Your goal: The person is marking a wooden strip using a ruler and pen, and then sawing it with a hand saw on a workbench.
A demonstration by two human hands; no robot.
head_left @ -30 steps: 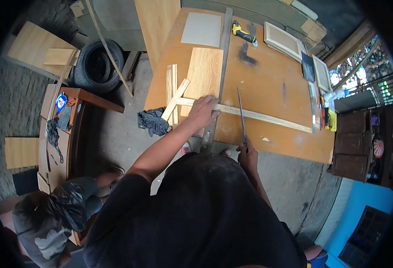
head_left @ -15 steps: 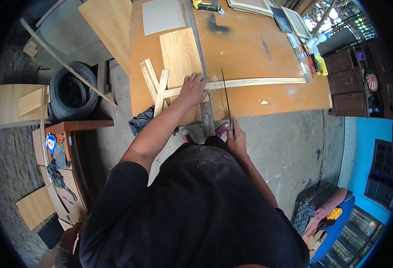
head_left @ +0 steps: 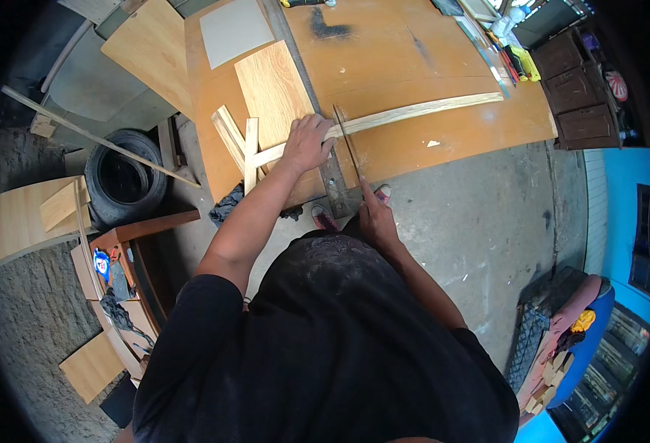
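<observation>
While the long pale wood strip is lying across the orange-brown surface, running from the crossed offcuts at the left edge toward the right, you are pinning it with your left hand, palm down and fingers spread flat over it. Your right hand is closing around the near end of a thin hand saw, whose blade is reaching up to the strip just beside your left fingers.

That closeness is the main risk, in my judgement: if the blade is jumping out of its line on a stroke, it is heading straight for the fingers of the hand that is pressing down. The strip is also slender and long (most of it is lying unsupported by any clamp I can see), so it could be pivoting or chattering under the blade and spoiling the cut.

The cutting point is sitting close to the near edge of the surface, by the metal rail, so a freed piece could be dropping to the concrete floor near your feet. The light plywood panel under your wrist is resting loose as far as I can tell, and it could be sliding and taking your bracing hand with it.
</observation>
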